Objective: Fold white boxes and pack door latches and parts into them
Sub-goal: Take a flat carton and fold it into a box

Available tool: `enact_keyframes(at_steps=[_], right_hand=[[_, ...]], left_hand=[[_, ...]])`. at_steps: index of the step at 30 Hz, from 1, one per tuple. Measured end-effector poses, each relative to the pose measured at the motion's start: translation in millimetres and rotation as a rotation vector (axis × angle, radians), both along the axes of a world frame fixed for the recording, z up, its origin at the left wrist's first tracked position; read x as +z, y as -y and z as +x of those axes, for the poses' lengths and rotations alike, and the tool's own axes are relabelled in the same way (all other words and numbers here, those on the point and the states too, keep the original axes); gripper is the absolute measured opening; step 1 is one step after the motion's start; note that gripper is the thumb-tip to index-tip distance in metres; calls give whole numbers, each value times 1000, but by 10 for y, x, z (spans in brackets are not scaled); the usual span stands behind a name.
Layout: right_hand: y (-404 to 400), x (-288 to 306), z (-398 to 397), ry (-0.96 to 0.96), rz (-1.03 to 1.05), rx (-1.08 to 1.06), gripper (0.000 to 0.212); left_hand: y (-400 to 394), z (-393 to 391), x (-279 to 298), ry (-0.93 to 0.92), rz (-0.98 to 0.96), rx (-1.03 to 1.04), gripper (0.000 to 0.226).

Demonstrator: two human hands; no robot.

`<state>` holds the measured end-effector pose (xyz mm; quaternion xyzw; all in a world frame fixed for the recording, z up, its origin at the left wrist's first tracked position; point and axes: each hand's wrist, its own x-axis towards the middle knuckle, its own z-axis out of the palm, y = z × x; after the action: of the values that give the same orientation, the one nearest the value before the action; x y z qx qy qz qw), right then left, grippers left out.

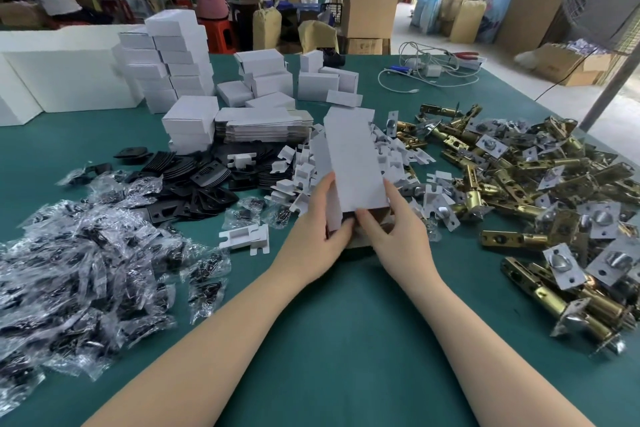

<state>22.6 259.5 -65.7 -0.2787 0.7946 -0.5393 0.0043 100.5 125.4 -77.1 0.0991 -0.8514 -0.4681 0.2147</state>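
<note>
Folded white boxes (180, 55) stand stacked at ten to eleven o'clock on the green table (346, 340), so a good share of the run looks done, but plenty is left: a pile of flat blanks (263, 125) at eleven, brass latches (540, 191) heaped from one to three, black plates (204, 180) at ten, bagged screws (79, 270) at nine, and white inserts (304, 166) just left of twelve. The box in hand (353, 163) sits dead centre at twelve, tilted up and away, its long white panel facing the camera and its near end open and unfolded. The left hand (322, 229) grips the box's left side flap, thumb along the panel edge; the right hand (391, 222) holds the right lower corner, fingers curled at the open end. The hands lie close, nearly touching under the box. By my reading this box is mid-fold; whether anything is inside it cannot be told.
</note>
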Motion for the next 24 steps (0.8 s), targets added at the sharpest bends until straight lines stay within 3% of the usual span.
enact_keyframes(at_steps=[4,8,12,16,18,21,24], right_hand=[[19,-14,46,-51,22,103,61],[18,-29,43,-50,16,30,65],[3,6,51,-19,-107,-2,45],[-28,83,63,47,-238,39,27],[-32,117,32,147,-258,90,19],[-62,162,-23,383,-350,220,29],[-157,202,-89,461,-351,337,30]], left_hand=[[38,-21,26,-52,231,37,50],[38,-19,57,-44,171,79,49],[82,-56,34,35,153,79,45],[98,-17,48,-42,209,61,37],[111,-8,77,-77,340,66,30],[174,4,112,-78,689,-8,24],[274,36,137,-90,911,-153,30]])
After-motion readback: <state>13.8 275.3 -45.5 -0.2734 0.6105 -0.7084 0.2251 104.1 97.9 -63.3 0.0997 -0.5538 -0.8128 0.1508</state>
